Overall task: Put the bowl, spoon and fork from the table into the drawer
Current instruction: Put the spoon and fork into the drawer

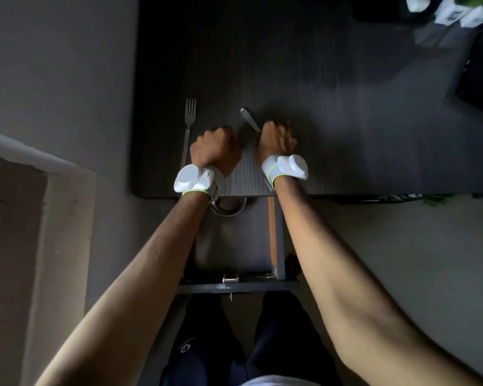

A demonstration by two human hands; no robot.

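A metal fork [189,121] lies on the dark table [332,121], tines pointing away from me. My left hand [215,147] is curled into a fist just right of the fork's handle, with nothing seen in it. My right hand [276,139] is closed around a metal spoon [250,120]; only one end sticks out up and to the left, and the rest is hidden in the fist. A steel bowl [229,208] sits in the open drawer [236,286], half hidden under the table edge and my left wrist.
The drawer is pulled out toward my legs, with its wooden right wall [272,232] showing. A pale wall and a ledge [39,162] stand on the left. White boxes [452,12] and green leaves sit at the table's far right corner.
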